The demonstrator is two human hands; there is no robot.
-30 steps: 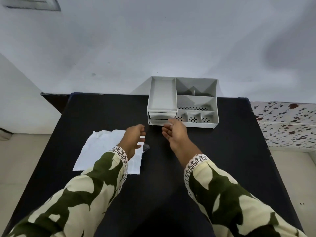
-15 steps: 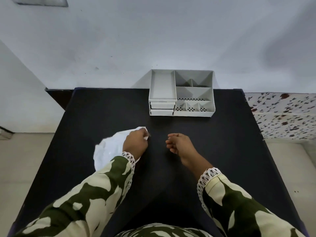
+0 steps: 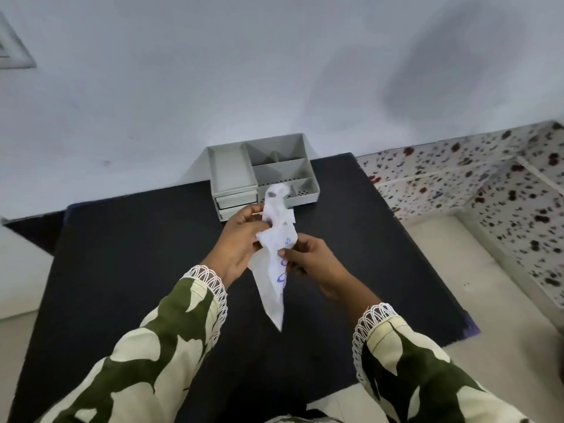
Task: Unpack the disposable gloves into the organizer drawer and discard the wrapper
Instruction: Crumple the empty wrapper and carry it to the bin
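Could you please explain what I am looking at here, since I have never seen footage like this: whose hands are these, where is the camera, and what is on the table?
There is no machine here. The picture comes from a wide-angle camera worn on a person's head, looking forward and down, so the two arms in green-and-cream sleeves are the wearer's own. The left hand and the right hand together hold a crumpled white wrapper with blue print, lifted above a black table; its lower end hangs down in a point. At the far edge of the table, against the wall, stands a grey organizer with open compartments on top and small drawers at its front left. The drawers look closed or nearly so, though the hands partly hide them. I cannot see any gloves.
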